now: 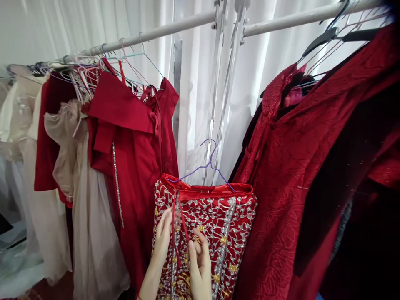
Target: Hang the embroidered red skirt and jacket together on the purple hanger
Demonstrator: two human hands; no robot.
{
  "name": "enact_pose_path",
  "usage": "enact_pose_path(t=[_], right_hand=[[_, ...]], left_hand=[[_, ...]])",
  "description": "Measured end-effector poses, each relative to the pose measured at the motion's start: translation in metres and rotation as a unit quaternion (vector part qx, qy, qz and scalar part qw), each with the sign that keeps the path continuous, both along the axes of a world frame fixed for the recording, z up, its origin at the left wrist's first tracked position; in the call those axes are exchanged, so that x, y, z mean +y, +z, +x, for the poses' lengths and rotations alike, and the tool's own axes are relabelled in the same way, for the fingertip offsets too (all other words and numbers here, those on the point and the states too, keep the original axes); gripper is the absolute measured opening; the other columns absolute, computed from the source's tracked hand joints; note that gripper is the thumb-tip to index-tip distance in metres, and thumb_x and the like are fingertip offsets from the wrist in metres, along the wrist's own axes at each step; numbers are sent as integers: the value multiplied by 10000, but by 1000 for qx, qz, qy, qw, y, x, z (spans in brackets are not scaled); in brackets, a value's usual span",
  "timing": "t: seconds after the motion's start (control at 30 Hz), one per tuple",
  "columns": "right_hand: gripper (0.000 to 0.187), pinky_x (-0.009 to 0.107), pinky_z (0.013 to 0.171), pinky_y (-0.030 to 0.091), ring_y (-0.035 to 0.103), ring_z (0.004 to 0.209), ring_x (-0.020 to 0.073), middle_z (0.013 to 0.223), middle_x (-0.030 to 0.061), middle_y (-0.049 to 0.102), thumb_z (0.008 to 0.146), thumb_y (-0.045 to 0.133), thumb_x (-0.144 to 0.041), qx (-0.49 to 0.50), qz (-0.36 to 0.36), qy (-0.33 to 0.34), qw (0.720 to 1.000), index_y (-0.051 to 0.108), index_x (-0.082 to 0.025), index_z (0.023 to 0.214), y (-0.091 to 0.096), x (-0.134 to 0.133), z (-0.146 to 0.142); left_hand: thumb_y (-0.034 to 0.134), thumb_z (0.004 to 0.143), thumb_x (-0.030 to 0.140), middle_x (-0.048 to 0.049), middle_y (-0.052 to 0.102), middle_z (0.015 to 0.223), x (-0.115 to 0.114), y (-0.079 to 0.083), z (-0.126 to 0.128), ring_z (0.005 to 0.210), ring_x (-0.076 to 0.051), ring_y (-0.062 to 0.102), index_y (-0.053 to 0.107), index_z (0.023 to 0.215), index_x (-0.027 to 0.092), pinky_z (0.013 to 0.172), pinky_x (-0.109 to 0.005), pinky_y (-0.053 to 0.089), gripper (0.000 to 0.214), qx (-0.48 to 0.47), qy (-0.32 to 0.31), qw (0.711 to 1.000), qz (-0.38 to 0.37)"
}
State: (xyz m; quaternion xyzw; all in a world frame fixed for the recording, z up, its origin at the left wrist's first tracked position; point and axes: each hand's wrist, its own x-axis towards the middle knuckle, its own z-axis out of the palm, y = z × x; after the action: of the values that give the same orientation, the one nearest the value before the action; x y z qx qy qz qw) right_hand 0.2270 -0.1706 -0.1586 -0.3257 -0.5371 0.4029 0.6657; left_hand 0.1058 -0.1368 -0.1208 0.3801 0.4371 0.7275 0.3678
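Observation:
A red strapless dress (208, 216) with silver beaded scrollwork and small gold motifs hangs in front of me on a purple wire hanger (210, 164). Two thin red ribbon ties (183, 218) dangle from its red-lined top edge. My left hand (164, 233) rests against the left part of the bodice, fingers stretched out, with one tie running down beside them. To its right, my right hand (199, 262) is closed in a loose pinch, where the end of the other tie meets the thumb. The hanger's hook is above the dress, in front of the rack posts.
On the left, a white rail (175, 28) carries red and cream gowns on wire hangers. A second rail (300, 18) at right holds a red patterned dress (281, 166) and dark velvet garments. White rack posts (223, 83) and a white curtain (196, 83) stand behind.

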Motion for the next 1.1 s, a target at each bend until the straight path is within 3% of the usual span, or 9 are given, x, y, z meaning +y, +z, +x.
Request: enact_pose_path(t=[0.1, 0.27, 0.43, 0.57, 0.73, 0.83, 0.93, 1.03, 1.1], right_hand=[[297, 272, 714, 509, 632, 776, 182, 854, 34, 677, 947, 558, -481, -72, -34, 21, 997, 717, -241, 1020, 12, -1, 5], [394, 245, 538, 413, 492, 554, 136, 623, -18, 559, 958, 503, -532, -99, -56, 48, 992, 675, -192, 858, 31, 7, 3], [332, 265, 740, 491, 613, 767, 158, 817, 19, 658, 959, 528, -493, -117, -22, 40, 992, 671, -194, 987, 40, 21, -19], [347, 251, 663, 484, 575, 674, 136, 737, -20, 612, 935, 581, -462, -97, 5, 8, 995, 598, -189, 1149, 44, 39, -44], [244, 247, 624, 457, 543, 637, 130, 713, -13, 606, 917, 602, -418, -132, 37, -46, 990, 661, -185, 953, 51, 59, -58], [192, 319, 826, 499, 626, 876, 184, 911, 47, 673, 894, 629, -378, -131, 83, -91, 984, 678, -199, 848, 54, 64, -56], [171, 377, 973, 471, 623, 1070, 222, 1039, 67, 684, 877, 659, -366, -120, 95, -45, 987, 690, -208, 817, 58, 67, -57], [192, 348, 884, 510, 652, 936, 200, 930, 50, 696, 885, 661, -386, -96, 73, 18, 993, 679, -203, 833, 62, 68, -65], [206, 319, 805, 512, 637, 826, 177, 840, 29, 677, 898, 648, -390, -91, 63, -24, 994, 659, -198, 825, 64, 67, -71]], left_hand=[[657, 831, 614, -20, 670, 807, 6, 14, 1, 624, -127, 616, 678, 1084, 205, 586, -231, 512, 482, -5, 2, 999, 34], [703, 812, 557, 86, 413, 579, 9, 14, 0, 420, -43, 300, 656, 982, 192, 379, -174, 223, 406, -38, -18, 998, 36], [701, 810, 494, 4, 620, 749, 14, -1, -10, 663, -122, 558, 653, 845, 191, 625, -218, 463, 308, 1, -21, 999, 28], [650, 835, 486, -35, 660, 851, 19, 2, -27, 869, -197, 631, 653, 799, 197, 830, -276, 510, 290, 69, -32, 995, 56], [637, 866, 444, -42, 685, 899, 26, 1, -48, 886, -201, 660, 685, 840, 203, 838, -279, 527, 248, 136, -70, 985, 79], [631, 885, 411, -53, 733, 931, 30, -5, -58, 864, -209, 691, 717, 940, 209, 826, -297, 541, 226, 188, -101, 975, 60], [631, 878, 344, -83, 762, 1014, 31, -6, -65, 938, -254, 711, 754, 979, 221, 887, -359, 542, 200, 256, -96, 960, 53], [623, 857, 261, -96, 763, 1071, 29, 0, -74, 1047, -288, 698, 778, 962, 237, 998, -430, 511, 189, 307, -105, 943, 79], [625, 861, 267, -95, 766, 1056, 28, 7, -80, 1022, -282, 707, 780, 948, 233, 988, -421, 525, 181, 306, -119, 941, 87]])
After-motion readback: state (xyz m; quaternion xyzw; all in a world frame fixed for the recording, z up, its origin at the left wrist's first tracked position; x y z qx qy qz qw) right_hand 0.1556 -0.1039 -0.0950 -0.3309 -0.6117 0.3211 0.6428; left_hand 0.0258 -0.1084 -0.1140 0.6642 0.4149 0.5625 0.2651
